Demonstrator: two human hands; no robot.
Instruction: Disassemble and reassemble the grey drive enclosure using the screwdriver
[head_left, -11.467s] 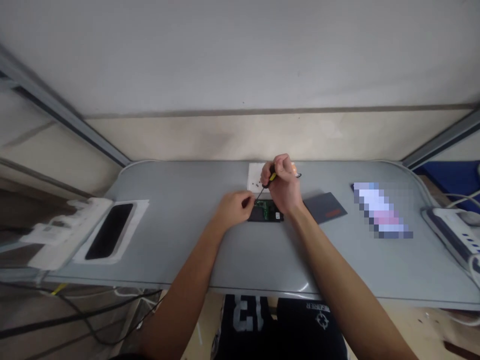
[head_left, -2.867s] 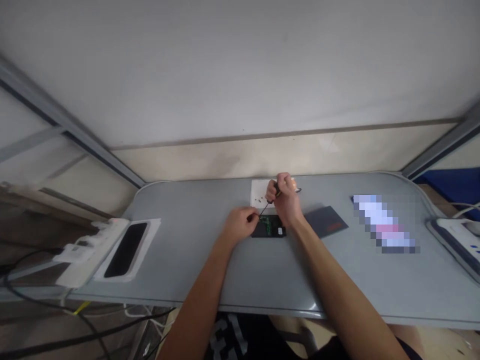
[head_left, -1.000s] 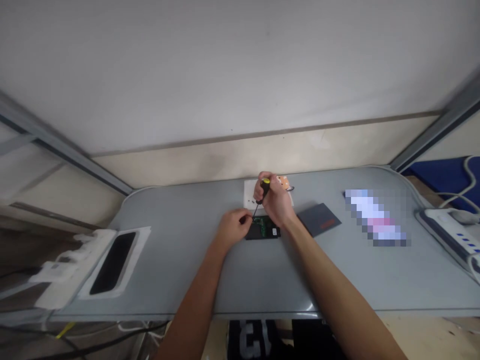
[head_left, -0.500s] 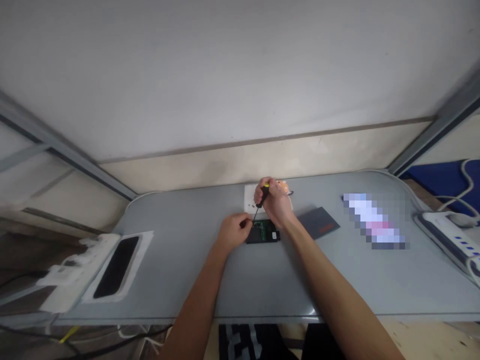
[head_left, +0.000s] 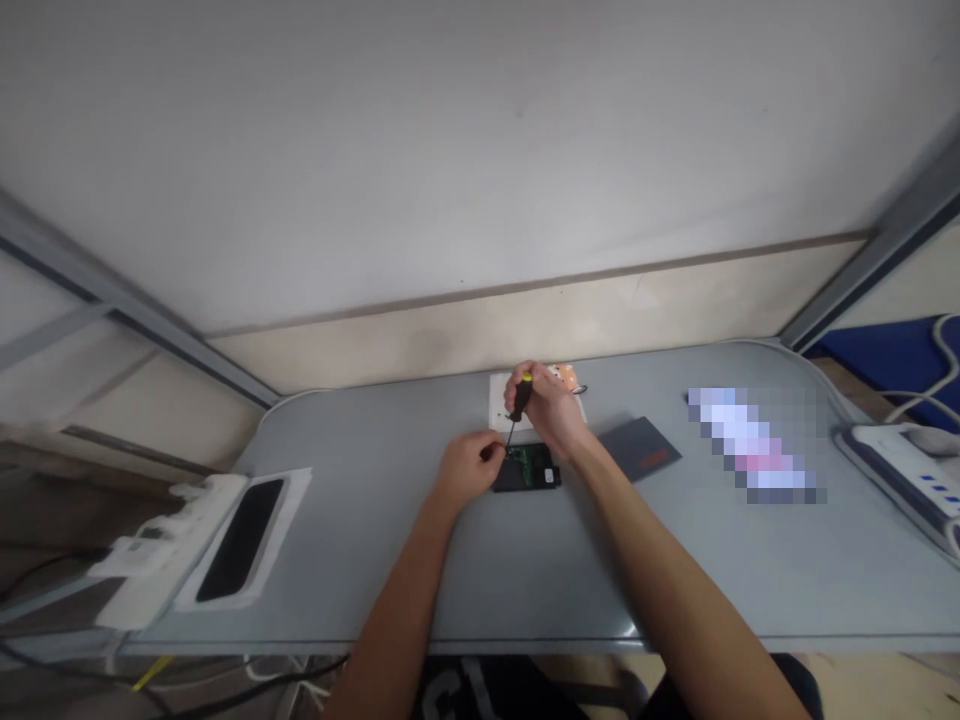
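Observation:
A screwdriver [head_left: 523, 398] with a black handle and yellow end stands slanted in my right hand [head_left: 555, 408], which is closed around the handle. Its thin shaft points down to the upper left corner of a green circuit board [head_left: 534, 465] set in a flat black case, lying on the table. My left hand [head_left: 469, 468] is closed in a pinch at that same corner, beside the screwdriver tip. What its fingertips hold is too small and hidden to make out. Right of the board lies a dark grey flat cover [head_left: 641, 448] with red marking, partly behind my right wrist.
Behind my hands are a white sheet [head_left: 499, 400] with small dark bits and an orange patterned item [head_left: 565, 377]. A black phone [head_left: 241, 540] and a white power strip [head_left: 176, 545] lie left. A pixelated object [head_left: 750, 445] and another power strip [head_left: 907, 475] are right.
The screwdriver handle has shifted slightly left and stands a little more upright. My left hand stays at the board's corner. The whole view has moved a little.

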